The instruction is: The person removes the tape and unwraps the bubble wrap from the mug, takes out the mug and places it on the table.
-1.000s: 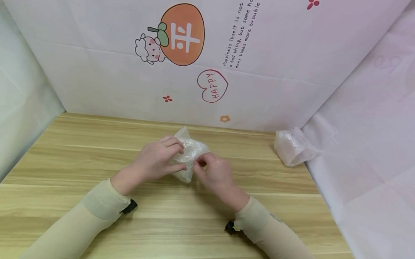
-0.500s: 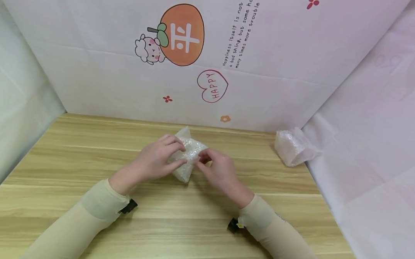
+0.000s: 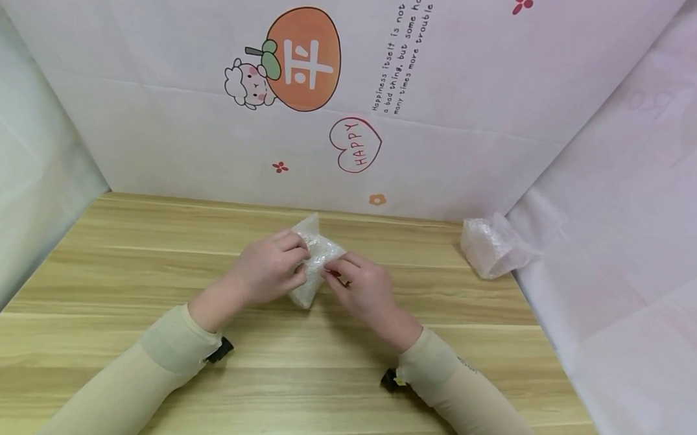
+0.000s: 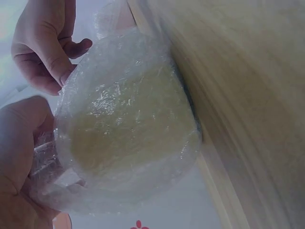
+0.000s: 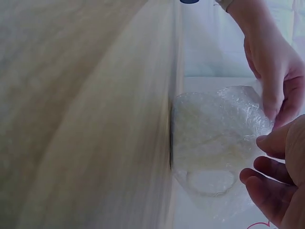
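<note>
Fingers of our left hand [image 3: 272,267] and right hand [image 3: 366,286] pinch a bubble-wrapped parcel [image 3: 320,248] at nine and three o'clock; probably unwrapping, we next need a loose edge.

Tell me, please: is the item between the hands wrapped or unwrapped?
Wrapped: both wrist views show clear, crinkled wrap covering it; whether the wrap is sealed, I cannot tell.

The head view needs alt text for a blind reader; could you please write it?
A person's left hand holds a plastic-wrapped bundle on a wooden table while the right hand touches its side. A second bundle lies at far right, near a printed backdrop.
</note>
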A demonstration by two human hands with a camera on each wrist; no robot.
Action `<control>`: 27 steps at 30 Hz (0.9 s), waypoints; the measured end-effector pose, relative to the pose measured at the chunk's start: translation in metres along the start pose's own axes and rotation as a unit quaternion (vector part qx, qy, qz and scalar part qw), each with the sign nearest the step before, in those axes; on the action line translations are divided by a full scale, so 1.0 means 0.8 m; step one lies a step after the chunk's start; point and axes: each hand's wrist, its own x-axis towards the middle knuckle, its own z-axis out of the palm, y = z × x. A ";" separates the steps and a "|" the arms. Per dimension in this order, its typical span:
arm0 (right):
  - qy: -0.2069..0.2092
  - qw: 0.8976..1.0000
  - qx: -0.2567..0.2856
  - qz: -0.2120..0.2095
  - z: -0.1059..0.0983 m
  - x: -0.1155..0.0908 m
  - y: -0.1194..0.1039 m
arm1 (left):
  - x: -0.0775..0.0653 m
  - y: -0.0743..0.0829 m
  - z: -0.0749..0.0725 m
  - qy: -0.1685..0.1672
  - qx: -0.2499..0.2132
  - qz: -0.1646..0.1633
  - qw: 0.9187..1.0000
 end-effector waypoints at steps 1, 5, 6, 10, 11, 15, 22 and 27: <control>0.002 1.000 -0.006 -0.005 0.001 0.000 0.000 | 0.000 -0.001 0.001 0.004 0.002 0.003 1.000; 0.004 1.000 0.005 -0.005 0.001 0.000 0.000 | -0.001 -0.003 0.001 0.009 0.000 0.013 1.000; 0.004 1.000 0.011 -0.003 0.002 0.000 0.000 | -0.001 -0.004 0.001 0.009 -0.002 0.015 1.000; -0.002 0.999 0.037 0.007 0.002 0.000 -0.001 | -0.001 -0.005 -0.002 0.008 -0.007 0.030 0.999; -0.004 0.999 0.046 0.011 0.002 -0.001 -0.001 | 0.000 -0.006 -0.002 0.009 -0.007 0.035 0.999; -0.011 0.994 0.097 0.046 0.003 -0.002 -0.002 | 0.000 -0.006 0.000 0.018 0.002 0.053 0.998; -0.047 0.955 0.219 0.193 0.001 -0.002 -0.005 | -0.001 -0.006 0.005 0.027 0.008 0.054 0.998; -0.056 0.944 0.229 0.229 0.003 0.000 -0.007 | -0.002 -0.006 0.005 0.021 0.008 0.051 0.998</control>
